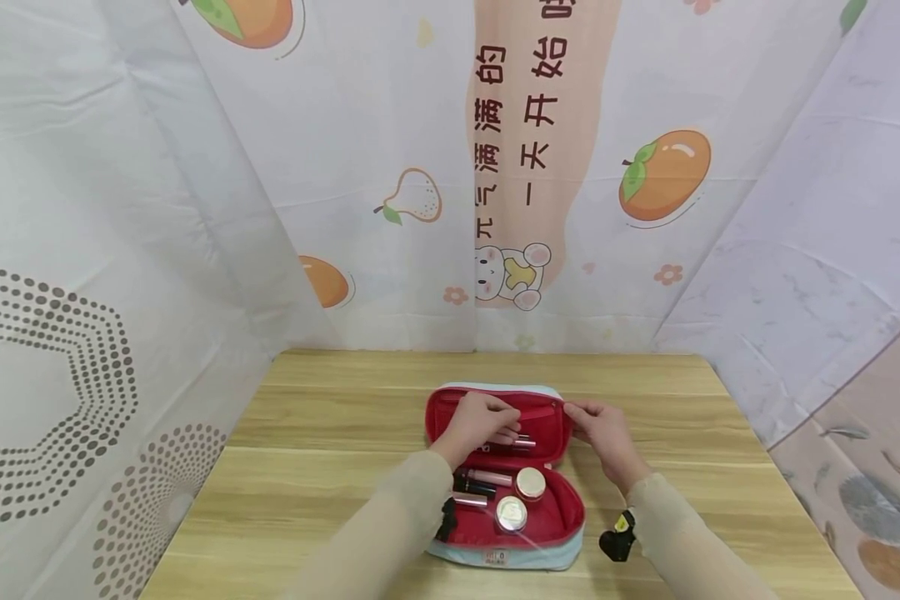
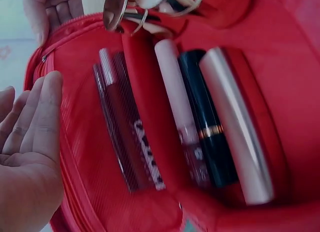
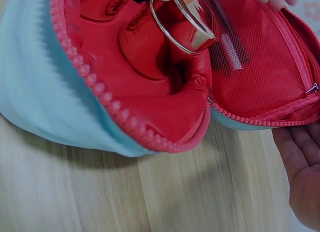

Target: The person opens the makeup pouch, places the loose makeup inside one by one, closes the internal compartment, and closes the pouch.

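Note:
A makeup bag (image 1: pixel 543 557), pale blue outside and red inside, lies unzipped with its lid (image 1: pixel 450 406) folded back. My left hand (image 1: pixel 482 423) is over the lid's inner side; its fingers look straight, with nothing between them in the left wrist view. With thumb and fingers, my right hand (image 1: pixel 602 433) grips the lid's right edge. Slim dark tubes (image 2: pixel 122 132) sit behind the lid's mesh pocket (image 3: pixel 270 77). The bottom half holds a pink tube (image 2: pixel 172 87), a black tube (image 2: pixel 210 112), a rose-gold tube (image 2: pixel 240 127) and two round gold-topped jars (image 1: pixel 530 482).
The bag stands on a wood-grain table (image 1: pixel 307 467). A small black object with a yellow label (image 1: pixel 618 537) is beside the right sleeve. Fruit-printed cloth (image 1: pixel 390 275) hangs behind the table, and patterned cloths hang at both sides.

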